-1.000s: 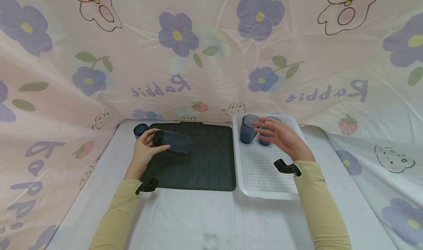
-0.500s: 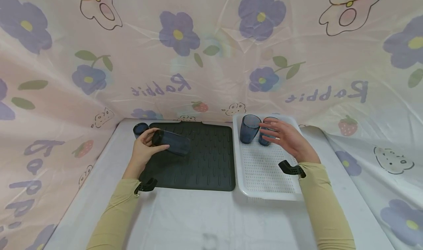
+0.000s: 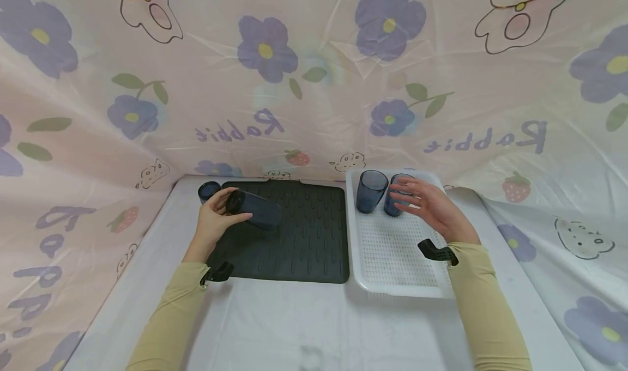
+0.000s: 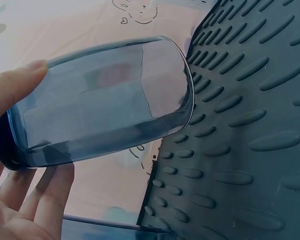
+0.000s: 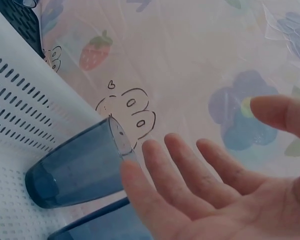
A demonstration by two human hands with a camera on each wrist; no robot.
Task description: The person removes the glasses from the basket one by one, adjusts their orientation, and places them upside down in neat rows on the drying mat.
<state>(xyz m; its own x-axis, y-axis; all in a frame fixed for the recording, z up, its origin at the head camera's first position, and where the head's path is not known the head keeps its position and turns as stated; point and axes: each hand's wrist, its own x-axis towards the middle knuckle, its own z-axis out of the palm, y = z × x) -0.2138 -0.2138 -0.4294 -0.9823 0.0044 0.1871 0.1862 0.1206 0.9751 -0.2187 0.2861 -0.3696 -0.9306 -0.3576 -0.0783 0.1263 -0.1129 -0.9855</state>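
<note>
My left hand (image 3: pixel 213 221) grips a blue drinking glass (image 3: pixel 262 210) by its thick base, over the black ribbed mat. Tilted nearly sideways, the glass (image 4: pixel 100 100) points its rim to the right in the left wrist view. Another blue glass (image 3: pixel 209 189) stands behind that hand, left of the mat. My right hand (image 3: pixel 432 207) hovers above the white tray, palm open and fingers spread, holding nothing. Beside its fingertips are two blue glasses upright in the tray: a left one (image 3: pixel 369 194) and a right one (image 3: pixel 392 205), the latter partly hidden by the fingers.
The black mat (image 3: pixel 304 251) lies left of the white perforated tray (image 3: pixel 392 256), whose rim is raised. A patterned sheet (image 3: pixel 319 87) hangs behind and at both sides. White table surface (image 3: pixel 314 322) runs along the front.
My right hand has drawn slightly to the right, uncovering more of the right glass in the tray. My left hand and its glass have barely moved.
</note>
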